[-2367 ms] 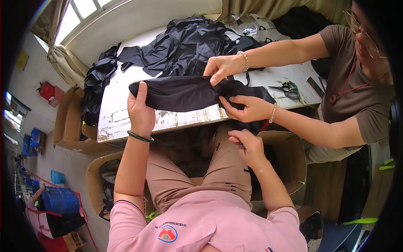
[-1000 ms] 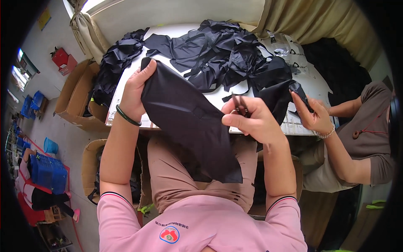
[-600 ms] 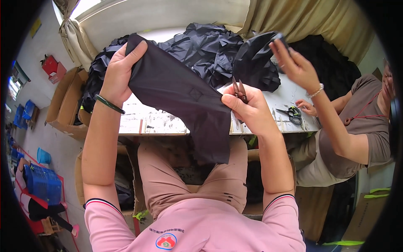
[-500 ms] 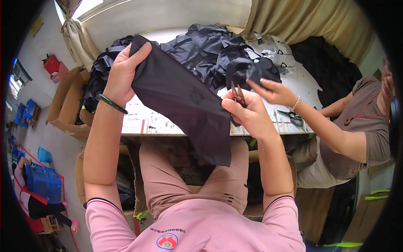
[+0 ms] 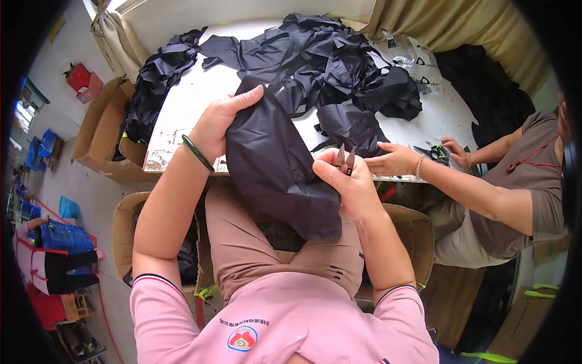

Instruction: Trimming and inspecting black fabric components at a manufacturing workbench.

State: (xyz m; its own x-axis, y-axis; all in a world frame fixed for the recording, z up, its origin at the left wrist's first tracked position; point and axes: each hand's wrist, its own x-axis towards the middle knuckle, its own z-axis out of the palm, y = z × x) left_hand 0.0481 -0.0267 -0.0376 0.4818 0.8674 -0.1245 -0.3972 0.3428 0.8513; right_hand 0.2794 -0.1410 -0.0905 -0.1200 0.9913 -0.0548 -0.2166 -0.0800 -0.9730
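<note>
Black fabric piece (image 5: pixel 273 142), head view: mid-frame, long axis slanting upper left to lower right | your left hand (image 5: pixel 219 124) has fingers closed on its top end | your right hand (image 5: pixel 351 187) pinches its right edge plus snips (image 5: pixel 350 162), blades apart; stitched square (image 5: pixel 298 175)'s just left, so right's nearer tbh

Black fabric piece (image 5: pixel 270 151): hangs creased, aslant at the near edge of the surface (image 5: pixel 182 115), bears a stitched square (image 5: pixel 298 175). Dark snips (image 5: pixel 350 164): tips parted, just beside.
</note>
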